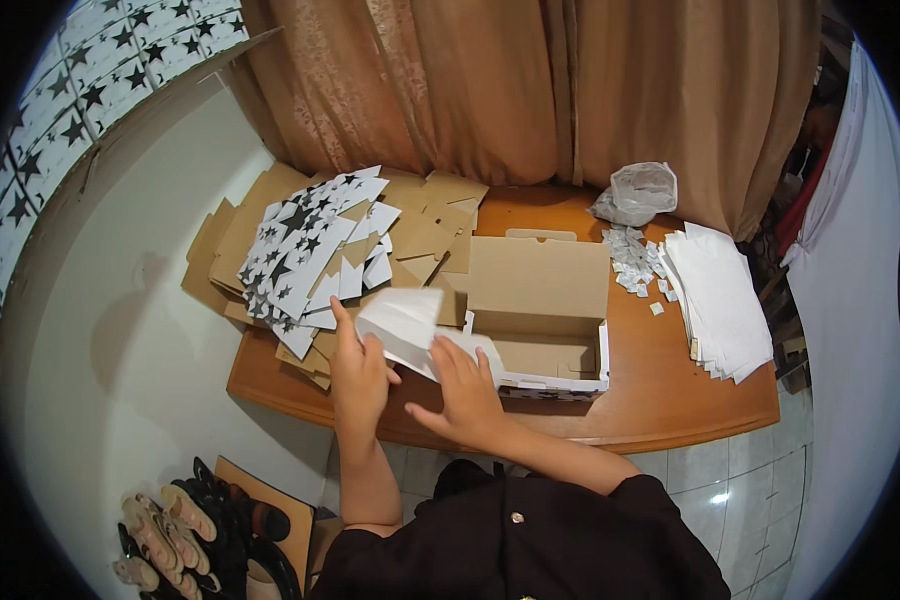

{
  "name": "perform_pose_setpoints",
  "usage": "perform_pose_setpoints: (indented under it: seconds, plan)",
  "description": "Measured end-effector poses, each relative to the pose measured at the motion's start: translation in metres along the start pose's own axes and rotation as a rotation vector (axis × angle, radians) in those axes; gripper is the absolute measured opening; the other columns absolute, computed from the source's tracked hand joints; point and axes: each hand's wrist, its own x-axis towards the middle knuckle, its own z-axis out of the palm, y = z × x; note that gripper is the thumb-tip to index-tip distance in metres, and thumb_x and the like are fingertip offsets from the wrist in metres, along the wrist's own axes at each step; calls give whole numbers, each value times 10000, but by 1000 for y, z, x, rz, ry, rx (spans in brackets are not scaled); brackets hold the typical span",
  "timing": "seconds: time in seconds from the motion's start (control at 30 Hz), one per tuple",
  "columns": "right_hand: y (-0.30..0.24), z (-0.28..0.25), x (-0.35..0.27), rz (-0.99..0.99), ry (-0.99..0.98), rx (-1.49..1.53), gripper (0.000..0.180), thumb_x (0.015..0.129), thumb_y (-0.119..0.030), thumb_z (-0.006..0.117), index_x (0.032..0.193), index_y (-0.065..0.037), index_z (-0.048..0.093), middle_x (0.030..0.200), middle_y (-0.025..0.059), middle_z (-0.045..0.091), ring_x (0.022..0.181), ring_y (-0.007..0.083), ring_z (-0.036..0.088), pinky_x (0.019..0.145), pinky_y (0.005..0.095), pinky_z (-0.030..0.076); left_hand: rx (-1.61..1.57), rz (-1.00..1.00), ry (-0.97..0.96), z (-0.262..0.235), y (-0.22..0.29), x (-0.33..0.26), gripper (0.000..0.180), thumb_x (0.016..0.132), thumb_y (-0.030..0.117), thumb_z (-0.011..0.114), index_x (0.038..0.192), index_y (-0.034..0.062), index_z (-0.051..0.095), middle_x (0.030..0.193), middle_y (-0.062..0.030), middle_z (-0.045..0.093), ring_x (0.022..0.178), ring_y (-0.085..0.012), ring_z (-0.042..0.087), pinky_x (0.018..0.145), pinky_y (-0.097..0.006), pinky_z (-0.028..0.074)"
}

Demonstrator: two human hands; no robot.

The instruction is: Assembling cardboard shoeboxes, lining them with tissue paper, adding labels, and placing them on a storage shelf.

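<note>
**Q:** Edges and free room around the open box (538,318)?

**Me:** The open box sits on the desk (660,390) close to its near edge, lid flap raised at the back. Right of the box lies bare desk, then a stack of white sheets (718,300) reaching toward the desk's right edge. Behind that, right of the box's lid, are small white packets (630,258) and a clear plastic bag (638,192). Left of the box, flat cardboard blanks (315,245), some star-printed, fill the desk and overhang its left edge.

**Q:** Hands?

**Me:** Both work a white sheet of paper (410,325) at the box's left front corner. My left hand (358,370) is partly closed, pinching the sheet's left edge, index finger up. My right hand (465,392) is open, fingers spread flat, pressing the sheet down against the box rim.
</note>
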Motion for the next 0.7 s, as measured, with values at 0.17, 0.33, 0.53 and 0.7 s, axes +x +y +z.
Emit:
perform_pose_setpoints:
  seconds: [0.17,0.33,0.53,0.7]
  plan:
    - [21,-9,12,21,-49,377,348,750,-90,611,1090,-42,553,948,134,602,884,260,586,803,427,435,-159,222,-184,-6,39,-36,773,845,77,490,1420,-7,-20,743,-85,589,569,-137,550,521,-261,471]
    - [68,-59,20,488,330,641,200,846,-107,584,1006,11,586,884,97,627,826,137,579,726,318,472,-402,572,66,-12,-13,-7,711,840,118,545,1406,14,128,824,-83,575,750,-139,541,745,-293,460]
    - [158,-89,-25,787,214,782,428,825,-47,545,1241,-2,454,1099,96,578,967,164,555,834,293,442,-142,-371,-548,41,-124,45,829,829,676,413,1319,9,369,1221,-144,497,1148,-210,473,916,-306,379]
    - [153,-102,-39,774,178,1157,490,816,-8,514,1286,24,381,1167,126,541,1052,189,535,909,298,418,-428,-626,-985,96,-152,56,817,833,717,287,1194,14,493,1068,-116,615,895,-186,633,723,-307,512]
